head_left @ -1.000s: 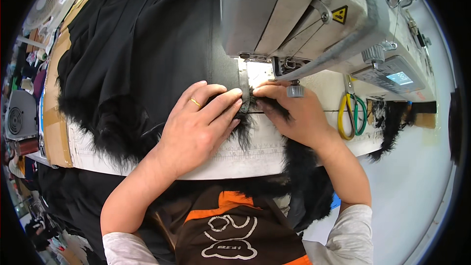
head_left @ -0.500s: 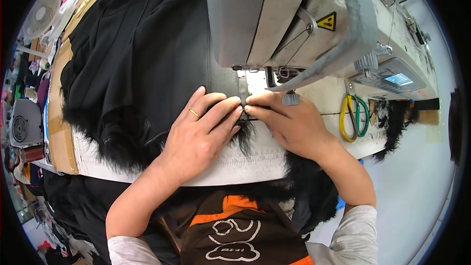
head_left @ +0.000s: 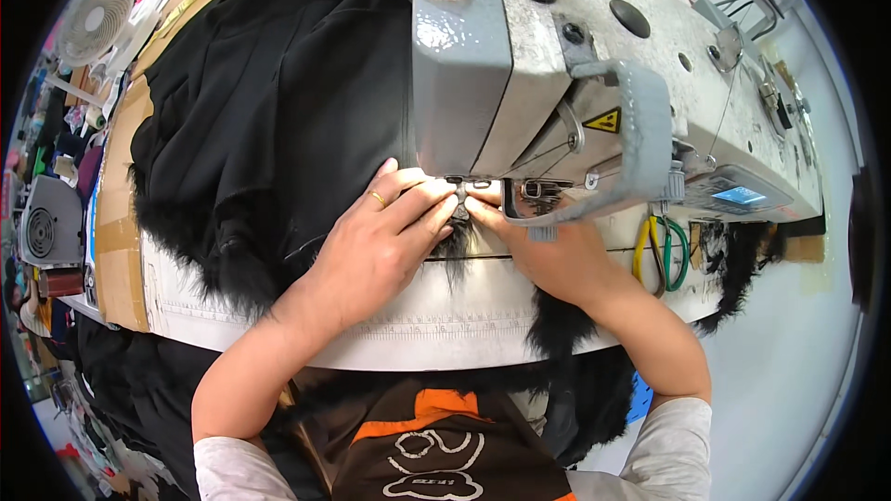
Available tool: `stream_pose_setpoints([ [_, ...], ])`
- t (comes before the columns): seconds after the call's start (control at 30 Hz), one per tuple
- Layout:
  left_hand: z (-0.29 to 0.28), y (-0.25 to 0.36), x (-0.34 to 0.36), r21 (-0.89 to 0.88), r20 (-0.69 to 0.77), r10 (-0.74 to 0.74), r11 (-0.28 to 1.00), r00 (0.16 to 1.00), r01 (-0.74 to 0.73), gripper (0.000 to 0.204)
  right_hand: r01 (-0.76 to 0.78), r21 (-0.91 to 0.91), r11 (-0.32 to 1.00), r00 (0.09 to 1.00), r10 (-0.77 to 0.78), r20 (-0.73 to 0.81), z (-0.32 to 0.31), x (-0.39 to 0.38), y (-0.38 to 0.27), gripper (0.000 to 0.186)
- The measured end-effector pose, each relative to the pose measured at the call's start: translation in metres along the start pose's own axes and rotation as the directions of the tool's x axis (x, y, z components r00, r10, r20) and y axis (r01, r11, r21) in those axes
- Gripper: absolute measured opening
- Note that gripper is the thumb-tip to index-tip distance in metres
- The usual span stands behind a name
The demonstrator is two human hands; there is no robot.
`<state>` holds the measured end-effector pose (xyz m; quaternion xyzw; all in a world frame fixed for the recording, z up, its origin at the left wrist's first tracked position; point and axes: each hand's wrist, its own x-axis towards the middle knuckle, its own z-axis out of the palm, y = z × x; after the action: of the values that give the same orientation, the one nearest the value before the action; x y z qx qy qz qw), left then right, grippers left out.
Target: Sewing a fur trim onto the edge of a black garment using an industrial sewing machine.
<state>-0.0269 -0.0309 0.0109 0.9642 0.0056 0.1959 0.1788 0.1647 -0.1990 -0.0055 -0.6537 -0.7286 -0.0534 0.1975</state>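
Observation:
A black garment with shaggy black fur along its near edge lies on the sewing table, left of the sewing machine. My left hand, a ring on one finger, rests on its right edge, fingers closed together and fingertips pinching beside the needle area. Between both hands' fingertips sits the end of a narrow dark strip with a small shiny piece, maybe a zipper end. My right hand pinches at that strip from the right, partly hidden by the machine's grey guard. The needle is out of sight.
Yellow-and-green-handled scissors lie right of my right hand, near black fur scraps. Another fur strip hangs over the front edge of the table. A fan and clutter stand at far left.
The view has tilted, so more of the machine's top shows. Both hands stay at the strip, and their fingertips now appear closer to the machine head, which covers more of the right hand.

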Motion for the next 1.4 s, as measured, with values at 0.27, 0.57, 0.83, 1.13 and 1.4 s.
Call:
stream_pose_setpoints([
  [0.27, 0.003, -0.008, 0.005, -0.012, -0.001, -0.049, 0.999, 0.999, 0.049, 0.027, -0.193, -0.180, 0.965, 0.928, 0.239, 0.286, 0.009, -0.002, 0.004, 0.033],
  [0.57, 0.000, -0.007, 0.003, 0.000, -0.040, -0.028, 1.000, 0.999, 0.028, 0.022, 0.010, -0.318, 0.948, 0.981, 0.052, 0.185, -0.002, 0.004, -0.003, 0.047],
  [0.83, 0.002, -0.010, 0.007, -0.009, -0.052, -0.049, 0.999, 0.997, 0.048, 0.023, -0.184, -0.068, 0.981, 0.975, 0.191, 0.115, 0.009, -0.002, 0.002, 0.044],
  [1.13, 0.009, -0.012, 0.006, 0.007, -0.083, -0.063, 0.998, 0.995, 0.064, 0.018, -0.104, -0.175, 0.979, 0.977, 0.133, 0.165, 0.011, -0.003, 0.007, 0.043],
  [1.4, 0.006, -0.014, 0.006, -0.058, -0.090, -0.090, 0.995, 0.992, 0.085, 0.016, -0.278, -0.054, 0.959, 0.918, 0.282, 0.280, 0.014, -0.014, 0.020, 0.040],
])
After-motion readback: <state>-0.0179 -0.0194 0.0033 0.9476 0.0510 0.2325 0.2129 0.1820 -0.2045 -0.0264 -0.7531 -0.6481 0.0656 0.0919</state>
